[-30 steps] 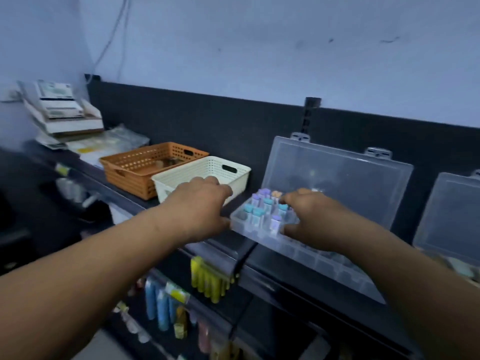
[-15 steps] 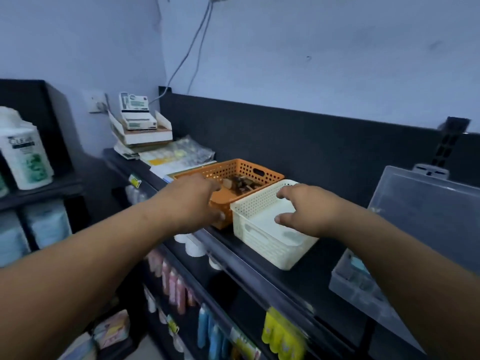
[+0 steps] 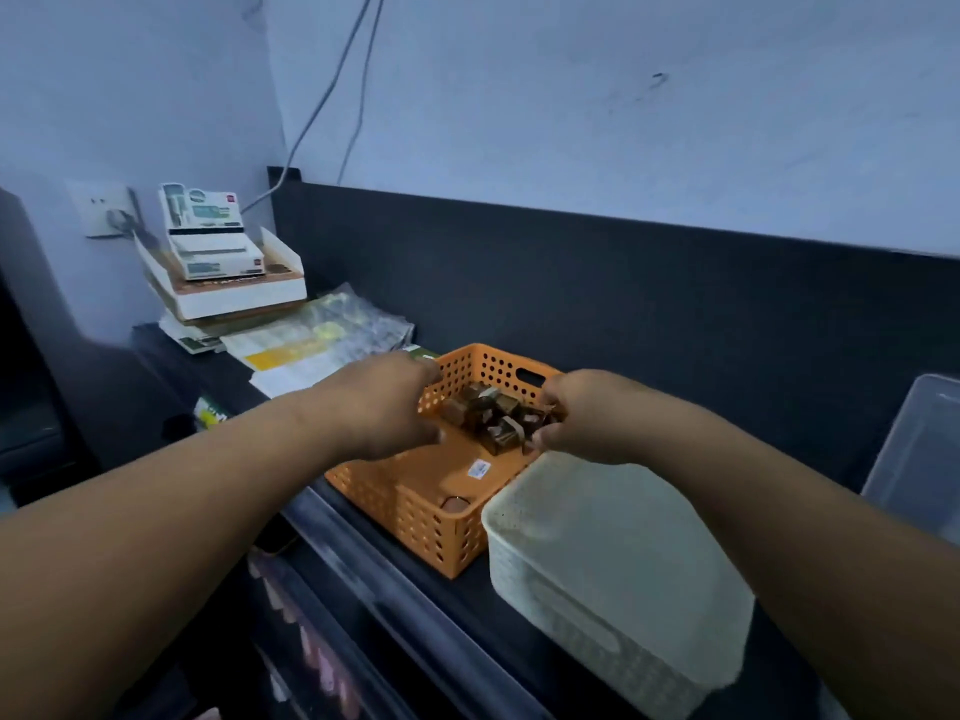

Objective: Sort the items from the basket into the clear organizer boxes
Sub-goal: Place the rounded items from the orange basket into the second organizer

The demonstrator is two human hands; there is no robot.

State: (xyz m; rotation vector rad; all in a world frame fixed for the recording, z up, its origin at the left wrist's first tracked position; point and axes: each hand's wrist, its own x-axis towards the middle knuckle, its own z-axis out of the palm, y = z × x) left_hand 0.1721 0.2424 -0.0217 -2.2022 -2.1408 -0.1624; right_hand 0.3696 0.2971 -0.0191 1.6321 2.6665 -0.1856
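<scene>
An orange perforated basket stands on the black shelf and holds several small brown items bunched at its far end. My left hand grips the basket's left rim, fingers curled over the wall. My right hand reaches in from the right, and its curled fingers close on the brown items at the pile's right edge. Its fingertips are hidden among them. A corner of one clear organizer box shows at the right edge.
A white basket with nothing visible inside sits front right, touching the orange one. Stacked cartons and plastic-wrapped packets lie at the shelf's left end. Lower shelves with bottles run below the front edge.
My view swung left from the organizer box to the baskets. My right hand left the white basket and went into the orange one. My left hand shifted along the orange basket's rim.
</scene>
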